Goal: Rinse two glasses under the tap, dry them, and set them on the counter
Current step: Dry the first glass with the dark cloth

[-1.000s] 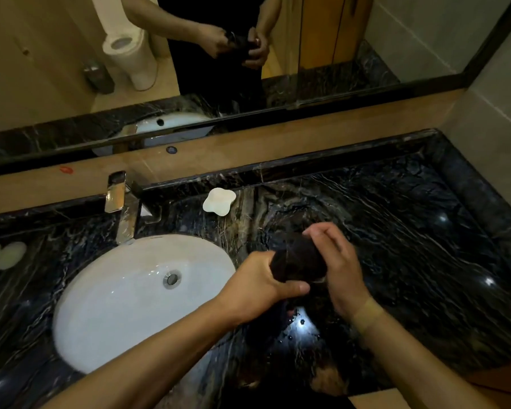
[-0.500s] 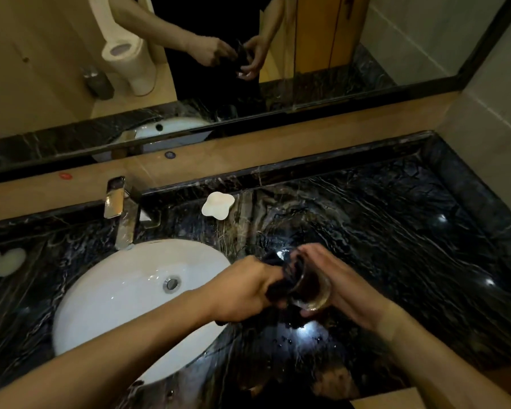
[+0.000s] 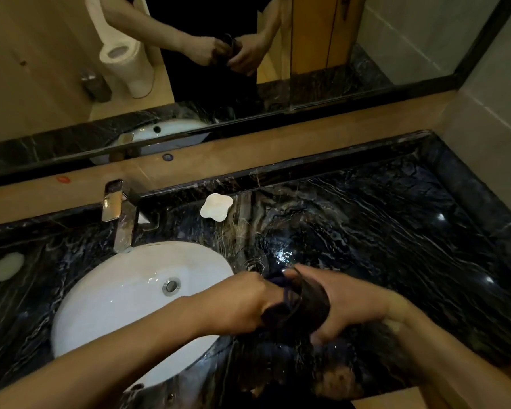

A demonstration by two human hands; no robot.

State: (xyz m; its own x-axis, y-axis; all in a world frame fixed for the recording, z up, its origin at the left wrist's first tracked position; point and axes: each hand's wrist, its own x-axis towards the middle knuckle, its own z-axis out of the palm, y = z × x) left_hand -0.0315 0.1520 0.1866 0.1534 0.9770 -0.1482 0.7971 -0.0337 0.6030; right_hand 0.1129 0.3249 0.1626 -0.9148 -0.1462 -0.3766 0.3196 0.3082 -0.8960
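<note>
Both hands have shifted: the right hand now cradles the clear drinking glass on its side, while the left hand works a dark cloth apparently inside it. Beyond the grip, a second glass seems to stand on the black marble counter.

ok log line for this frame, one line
step: drying glass | left hand: pushes dark cloth into glass | right hand: grips glass, tilted, above counter | sink: left of hands | tap: no water seen
</note>
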